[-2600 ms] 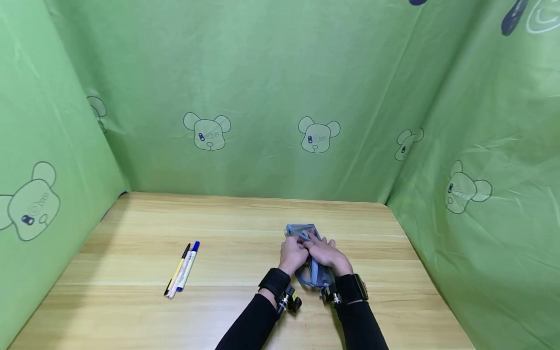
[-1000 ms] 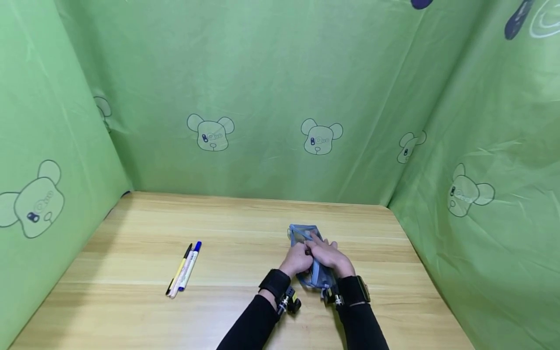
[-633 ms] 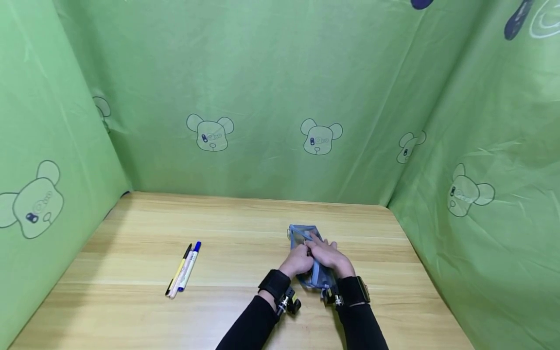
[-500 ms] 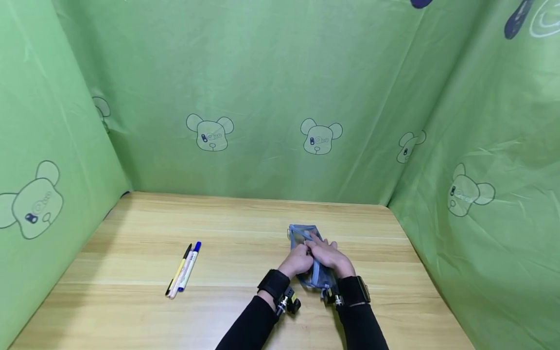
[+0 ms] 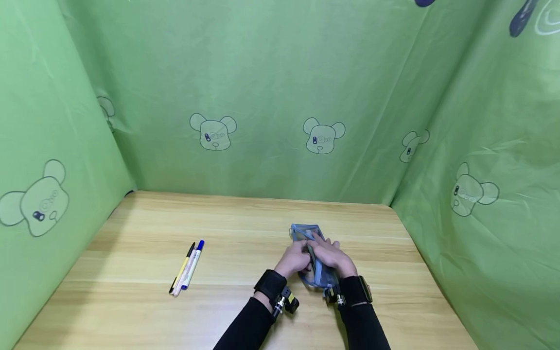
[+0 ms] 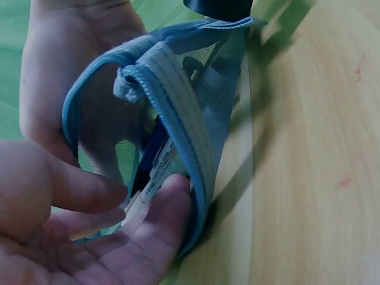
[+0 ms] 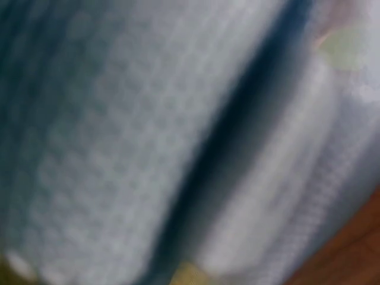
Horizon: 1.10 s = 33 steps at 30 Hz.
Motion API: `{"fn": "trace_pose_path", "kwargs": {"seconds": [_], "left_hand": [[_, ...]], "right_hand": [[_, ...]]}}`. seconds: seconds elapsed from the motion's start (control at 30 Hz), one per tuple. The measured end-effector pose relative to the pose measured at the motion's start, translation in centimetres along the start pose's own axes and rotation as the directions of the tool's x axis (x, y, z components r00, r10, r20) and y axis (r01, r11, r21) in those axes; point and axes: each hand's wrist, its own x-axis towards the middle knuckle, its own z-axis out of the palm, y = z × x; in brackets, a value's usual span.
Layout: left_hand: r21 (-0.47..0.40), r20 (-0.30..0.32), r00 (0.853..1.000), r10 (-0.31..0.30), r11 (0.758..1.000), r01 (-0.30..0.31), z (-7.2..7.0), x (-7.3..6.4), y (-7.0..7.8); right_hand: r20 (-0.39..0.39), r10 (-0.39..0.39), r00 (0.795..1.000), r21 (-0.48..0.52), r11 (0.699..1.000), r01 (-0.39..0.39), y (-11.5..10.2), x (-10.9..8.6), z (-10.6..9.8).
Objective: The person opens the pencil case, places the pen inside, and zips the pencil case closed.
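Note:
A blue mesh pencil case [image 5: 327, 276] with its zipper open lies on the table under both hands. The left hand [image 5: 294, 258] reaches in at the opening; in the left wrist view its thumb and fingers [image 6: 172, 205] stand apart around the end of a white pen [image 6: 138, 205]. Behind that pen, a dark blue one [image 6: 155, 139] shows inside the case. The right hand [image 5: 329, 253] holds the case from its right side, its fingers over the top. In the right wrist view, blurred mesh [image 7: 119, 148] fills most of the picture.
Three pens [image 5: 188, 267], one yellow and black, one pale and one white with blue ends, lie side by side at the left on the wooden table [image 5: 236, 218]. Green cloth walls [image 5: 267, 160] with bear prints enclose the back and sides.
The left hand has shifted slightly left, and its fist has loosened at the case opening. The right hand stays on the pencil case. The head view has shifted a little.

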Motion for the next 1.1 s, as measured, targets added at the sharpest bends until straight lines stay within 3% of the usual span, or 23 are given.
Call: {"fn": "trace_pose_path", "kwargs": {"seconds": [0.1,0.23,0.43,0.53,0.67,0.97,1.1], "left_hand": [[0.045,-0.018,1.000,-0.024,0.999,0.025,-0.1,-0.1,0.1],[0.187,-0.066,0.998,-0.019,0.982,0.031,-0.2,-0.4,0.1],[0.348,-0.137,0.988,0.066,0.937,-0.014,-0.6,-1.0,0.7],[0.426,-0.173,0.975,0.142,0.903,-0.056,-1.2,-1.5,1.1],[0.512,-0.220,0.955,0.201,0.857,-0.063,-2.3,-2.5,1.6],[0.608,-0.299,0.932,0.204,0.794,0.021,-5.0,-4.8,1.1],[0.629,-0.356,0.909,0.216,0.775,0.062,-6.9,-5.5,0.8]], "right_hand": [[0.000,0.023,1.000,-0.012,1.000,-0.023,0.1,0.0,0.1],[0.002,0.037,0.999,-0.026,0.999,-0.037,0.2,0.0,0.3],[-0.006,0.034,0.999,-0.050,0.998,-0.034,0.0,-0.1,0.4],[-0.005,0.033,0.999,-0.047,0.998,-0.033,-0.1,-0.1,0.3],[-0.005,0.030,1.000,-0.040,0.999,-0.030,-0.2,0.0,0.1],[0.011,0.023,1.000,-0.038,0.999,-0.023,-0.2,-0.3,0.0],[0.022,0.023,0.999,-0.030,0.999,-0.022,-0.2,-0.4,0.0]]}}
